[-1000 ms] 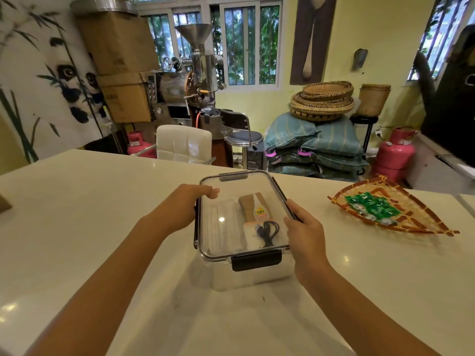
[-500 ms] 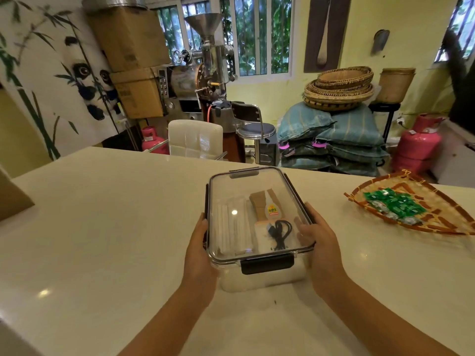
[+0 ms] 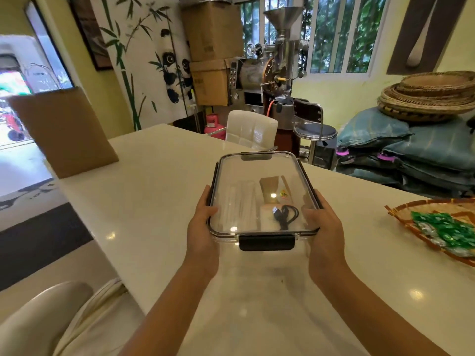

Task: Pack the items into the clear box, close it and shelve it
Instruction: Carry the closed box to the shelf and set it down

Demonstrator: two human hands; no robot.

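The clear box [image 3: 262, 176] has its transparent lid on, with black latches along the sides and a black latch [image 3: 266, 242] at the near end. Through the lid I see white packets, a brown paper item and a black cable [image 3: 285, 214]. My left hand [image 3: 201, 227] grips the box's left side and my right hand [image 3: 323, 227] grips its right side. The box is lifted slightly above the white table [image 3: 154, 201].
A woven tray [image 3: 411, 222] with green packets lies at the right on the table. A brown cardboard piece [image 3: 64, 132] leans at the table's far left. A white chair [image 3: 250, 129] stands behind the table and a white seat [image 3: 38, 317] is near left.
Both hands have slid to the box's sides and raised it off the table. My view has swung to the left, showing the doorway and the cardboard piece.
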